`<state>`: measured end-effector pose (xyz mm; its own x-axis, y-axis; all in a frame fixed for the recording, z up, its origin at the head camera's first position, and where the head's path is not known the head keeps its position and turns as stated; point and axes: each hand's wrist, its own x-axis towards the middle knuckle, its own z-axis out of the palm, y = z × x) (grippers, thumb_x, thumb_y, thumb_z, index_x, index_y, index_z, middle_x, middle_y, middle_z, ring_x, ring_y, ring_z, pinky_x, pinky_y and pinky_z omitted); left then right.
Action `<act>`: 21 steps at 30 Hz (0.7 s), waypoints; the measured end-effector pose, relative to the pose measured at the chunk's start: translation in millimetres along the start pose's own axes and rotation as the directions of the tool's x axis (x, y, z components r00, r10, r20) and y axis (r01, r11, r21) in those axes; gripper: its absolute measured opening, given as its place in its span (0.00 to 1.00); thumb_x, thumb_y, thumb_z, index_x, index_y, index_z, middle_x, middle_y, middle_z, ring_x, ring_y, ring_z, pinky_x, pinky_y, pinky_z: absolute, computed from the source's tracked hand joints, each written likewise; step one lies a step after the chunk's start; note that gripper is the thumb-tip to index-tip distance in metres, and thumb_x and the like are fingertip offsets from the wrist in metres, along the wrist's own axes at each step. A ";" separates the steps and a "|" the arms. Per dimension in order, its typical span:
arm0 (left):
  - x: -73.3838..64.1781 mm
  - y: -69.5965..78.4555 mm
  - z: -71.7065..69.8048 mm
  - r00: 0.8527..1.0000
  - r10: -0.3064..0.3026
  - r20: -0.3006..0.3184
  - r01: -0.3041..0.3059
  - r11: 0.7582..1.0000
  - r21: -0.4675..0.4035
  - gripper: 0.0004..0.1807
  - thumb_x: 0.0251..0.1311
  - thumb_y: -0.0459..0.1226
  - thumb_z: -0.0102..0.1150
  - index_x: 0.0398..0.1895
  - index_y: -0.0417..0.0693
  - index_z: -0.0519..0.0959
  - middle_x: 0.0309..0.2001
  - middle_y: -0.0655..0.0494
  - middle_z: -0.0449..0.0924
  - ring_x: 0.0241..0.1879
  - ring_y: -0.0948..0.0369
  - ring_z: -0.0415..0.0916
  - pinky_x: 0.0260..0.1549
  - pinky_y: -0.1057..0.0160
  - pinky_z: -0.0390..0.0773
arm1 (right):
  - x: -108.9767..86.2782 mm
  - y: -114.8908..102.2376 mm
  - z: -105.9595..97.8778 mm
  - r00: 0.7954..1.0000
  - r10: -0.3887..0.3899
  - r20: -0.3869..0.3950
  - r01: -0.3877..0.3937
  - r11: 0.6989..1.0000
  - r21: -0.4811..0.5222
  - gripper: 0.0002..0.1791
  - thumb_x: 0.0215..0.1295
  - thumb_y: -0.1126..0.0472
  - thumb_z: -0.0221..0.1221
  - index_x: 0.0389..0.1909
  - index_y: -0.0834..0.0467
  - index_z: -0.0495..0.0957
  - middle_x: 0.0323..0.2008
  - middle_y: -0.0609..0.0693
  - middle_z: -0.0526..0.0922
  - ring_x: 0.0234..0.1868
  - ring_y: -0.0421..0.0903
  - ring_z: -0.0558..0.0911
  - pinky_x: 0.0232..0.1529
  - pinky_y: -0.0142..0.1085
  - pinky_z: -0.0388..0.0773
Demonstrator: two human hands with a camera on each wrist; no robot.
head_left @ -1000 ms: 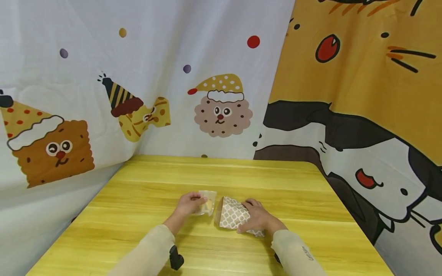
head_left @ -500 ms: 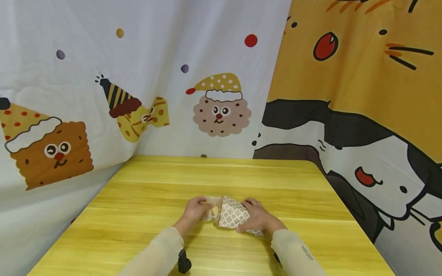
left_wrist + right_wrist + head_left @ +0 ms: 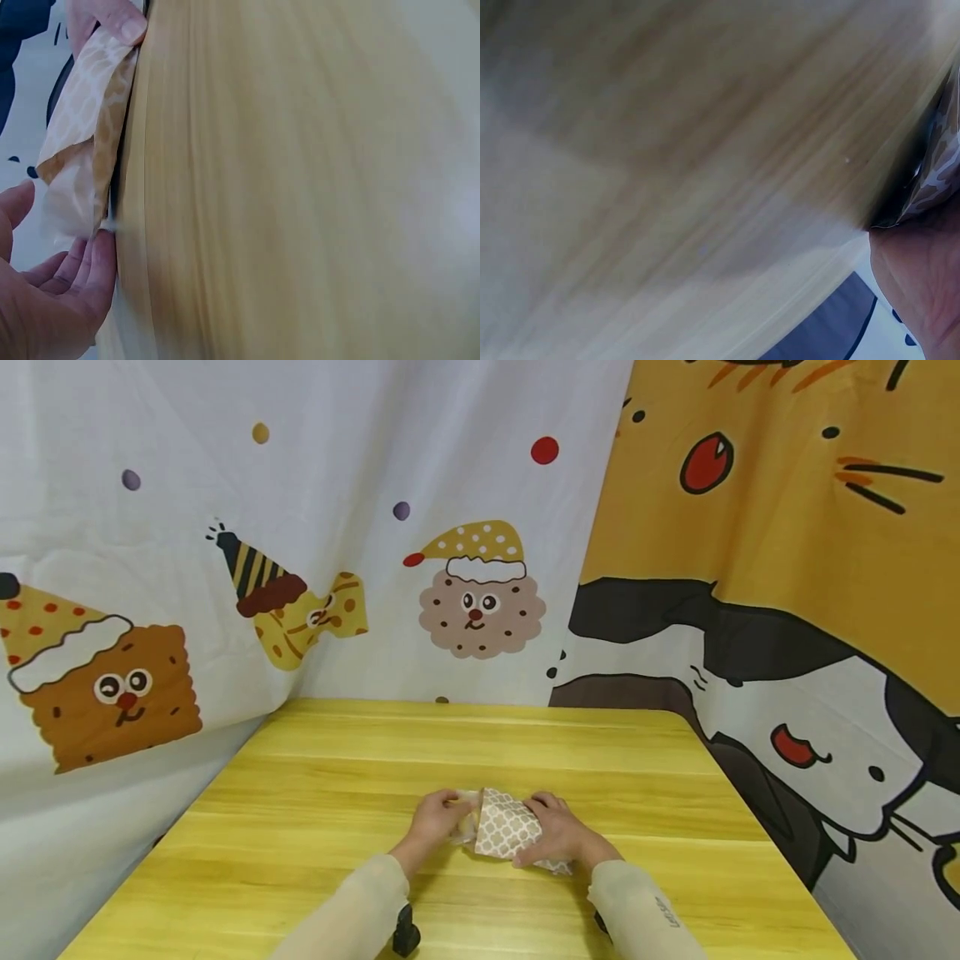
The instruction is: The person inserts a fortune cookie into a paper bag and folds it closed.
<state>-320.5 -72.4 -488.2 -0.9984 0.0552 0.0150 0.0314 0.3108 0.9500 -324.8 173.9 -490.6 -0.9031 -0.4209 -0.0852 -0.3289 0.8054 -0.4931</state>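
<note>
A tan paper bag (image 3: pixel 507 825) with a white lattice print lies on the table, its mouth toward the left. My right hand (image 3: pixel 555 831) holds it across its right part, thumb on the near side and fingers on the far side. A small clear packet (image 3: pixel 71 196) sits partly inside the bag's mouth, with its outer end sticking out. My left hand (image 3: pixel 437 820) is at that end. In the left wrist view, its fingertips (image 3: pixel 103 241) touch the packet's end, while the thumb stands apart from it. The packet's inner part is hidden by the bag.
The yellow wood-grain table (image 3: pixel 337 760) extends around both hands. Behind it hangs a white curtain (image 3: pixel 337 460) with cartoon biscuits, and a cartoon-cat cloth (image 3: pixel 787 527) covers the right side. A black strap piece (image 3: pixel 406 932) hangs at my left wrist.
My left hand has moved right, carrying the clear packet from beside the bag into its mouth. Its thumb now stands off the packet. My right hand and the bag have stayed in place.
</note>
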 end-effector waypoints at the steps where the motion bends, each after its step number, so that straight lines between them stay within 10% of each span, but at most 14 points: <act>1: -0.5 -0.9 -2.6 1.000 0.005 0.012 -0.005 1.000 -0.007 0.27 0.57 0.40 0.59 0.53 0.28 0.69 0.33 0.47 0.76 0.26 0.57 0.75 0.24 0.61 0.76 | 0.2 -0.4 -0.5 1.000 -0.001 -0.001 0.001 1.000 0.002 0.61 0.33 0.32 0.67 0.68 0.57 0.54 0.66 0.55 0.50 0.65 0.57 0.51 0.54 0.56 0.60; 17: -7.6 4.4 -1.2 0.992 0.074 0.101 -0.065 0.994 -0.092 0.18 0.53 0.31 0.61 0.45 0.26 0.74 0.32 0.46 0.76 0.25 0.58 0.77 0.23 0.61 0.78 | -2.5 -1.7 -1.9 1.000 0.002 0.007 -0.002 1.000 0.011 0.61 0.33 0.32 0.67 0.68 0.57 0.53 0.66 0.56 0.50 0.65 0.57 0.50 0.55 0.56 0.60; 21: -5.1 1.2 -1.9 0.996 0.014 0.087 -0.003 0.992 -0.122 0.17 0.54 0.29 0.59 0.46 0.27 0.73 0.33 0.45 0.77 0.28 0.55 0.76 0.26 0.59 0.78 | -3.5 -3.5 -1.9 1.000 0.003 0.007 -0.003 1.000 0.019 0.61 0.33 0.33 0.68 0.68 0.57 0.53 0.66 0.56 0.50 0.65 0.58 0.50 0.55 0.57 0.60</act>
<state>-315.5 -74.1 -486.6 -0.9899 0.1418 0.0007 0.0282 0.1921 0.9810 -321.0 173.4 -486.9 -0.9022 -0.4212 -0.0927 -0.3206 0.7987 -0.5092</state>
